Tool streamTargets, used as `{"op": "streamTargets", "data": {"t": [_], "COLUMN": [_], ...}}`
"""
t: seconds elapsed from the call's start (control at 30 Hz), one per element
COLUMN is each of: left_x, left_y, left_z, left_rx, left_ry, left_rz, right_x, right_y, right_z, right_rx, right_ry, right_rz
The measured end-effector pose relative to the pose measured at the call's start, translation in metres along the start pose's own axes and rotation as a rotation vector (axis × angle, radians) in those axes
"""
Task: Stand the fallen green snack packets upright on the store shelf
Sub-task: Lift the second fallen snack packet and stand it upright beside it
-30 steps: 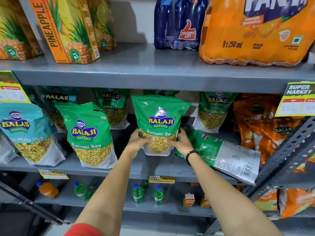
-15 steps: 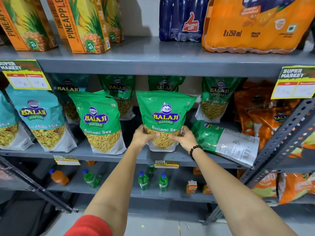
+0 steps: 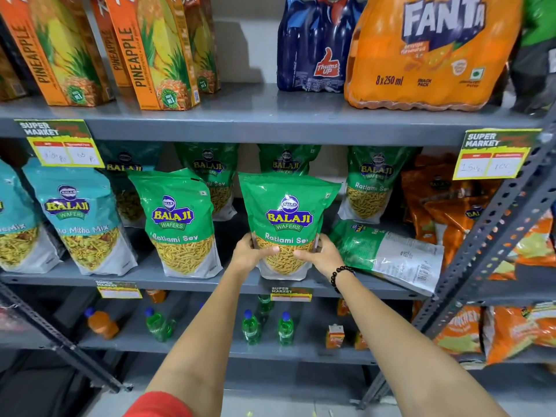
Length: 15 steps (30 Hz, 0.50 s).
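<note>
A green Ratlami Sev packet (image 3: 287, 206) stands upright at the front of the grey middle shelf (image 3: 240, 282). My left hand (image 3: 249, 254) grips its lower left side and my right hand (image 3: 320, 254) grips its lower right side, thumbs on the front. Just to the right, another green packet (image 3: 388, 254) lies fallen on its side, its white back label facing up. A third green packet (image 3: 177, 224) stands upright to the left. More green packets (image 3: 370, 182) stand in the back row.
Teal Mitha Mix packets (image 3: 81, 218) stand at the left, orange packets (image 3: 445, 206) at the right behind a slanted perforated metal upright (image 3: 493, 236). Juice cartons (image 3: 150, 52) and soda packs (image 3: 427, 52) fill the shelf above. Small bottles (image 3: 251, 326) stand on the shelf below.
The view shifted slightly. Both hands keep their hold on the upright green packet, which stays in the same place on the shelf.
</note>
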<state>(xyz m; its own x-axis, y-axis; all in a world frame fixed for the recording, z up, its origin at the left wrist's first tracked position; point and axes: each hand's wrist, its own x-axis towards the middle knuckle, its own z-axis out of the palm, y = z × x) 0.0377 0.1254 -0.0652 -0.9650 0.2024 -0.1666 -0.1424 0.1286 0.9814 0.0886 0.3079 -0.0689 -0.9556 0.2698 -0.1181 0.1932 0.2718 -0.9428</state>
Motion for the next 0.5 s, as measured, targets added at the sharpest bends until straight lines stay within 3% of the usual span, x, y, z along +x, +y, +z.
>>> {"op": "streamTargets", "data": {"t": [0.17, 0.3, 0.4, 0.5], "left_x": [-0.009, -0.025, -0.037, -0.051], "left_y": [-0.006, -0.009, -0.008, 0.002], "left_z": [0.002, 0.02, 0.045, 0.084], "left_rx": [0.046, 0.047, -0.095, -0.227], "left_ry": [0.1, 0.187, 0.158, 0.032], "left_rz": [-0.111, -0.352, -0.404, -0.452], "right_x": [-0.005, -0.013, -0.022, -0.034], "right_y": [0.002, 0.004, 0.004, 0.008], "right_z": [-0.012, -0.023, -0.033, -0.05], "right_rx": [-0.065, -0.1, -0.128, -0.169], "right_ry": [0.018, 0.106, 0.176, 0.224], "right_rz": [0.086, 0.113, 0.107, 0.09]}}
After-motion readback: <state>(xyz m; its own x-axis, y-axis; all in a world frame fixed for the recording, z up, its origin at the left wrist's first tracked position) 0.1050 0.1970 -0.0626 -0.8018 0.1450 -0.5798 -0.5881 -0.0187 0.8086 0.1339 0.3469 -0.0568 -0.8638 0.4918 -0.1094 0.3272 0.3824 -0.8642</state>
